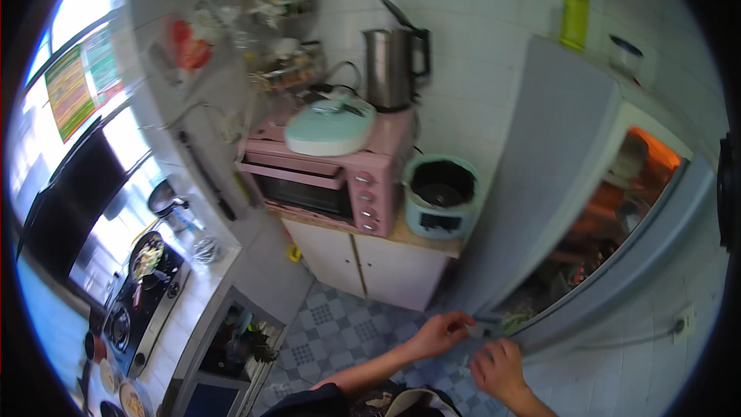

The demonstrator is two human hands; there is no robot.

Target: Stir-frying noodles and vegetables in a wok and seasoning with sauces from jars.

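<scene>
My left hand [443,334] hovers low in front of the refrigerator [521,156], its fingers loosely curled and a gap between thumb and fingertips. Close by on the right, my right hand [499,372] shows its back, with the fingers bent and slightly apart. I see nothing held in either hand, though the space between them is blurred. The refrigerator's door [654,249] stands ajar just beyond the hands. Orange light falls on containers [631,211] and other food items inside, and something pale green [517,319] lies at the bottom of the opening.
A pink toaster oven [379,185], a steel kettle [386,66] with raised lid and a mint-green cooker pot [441,221] stand on a white cabinet [399,263]. At left, a frying pan [147,258] with chopped food sits on the gas stove [156,315]. Bowls [134,399] stand nearby.
</scene>
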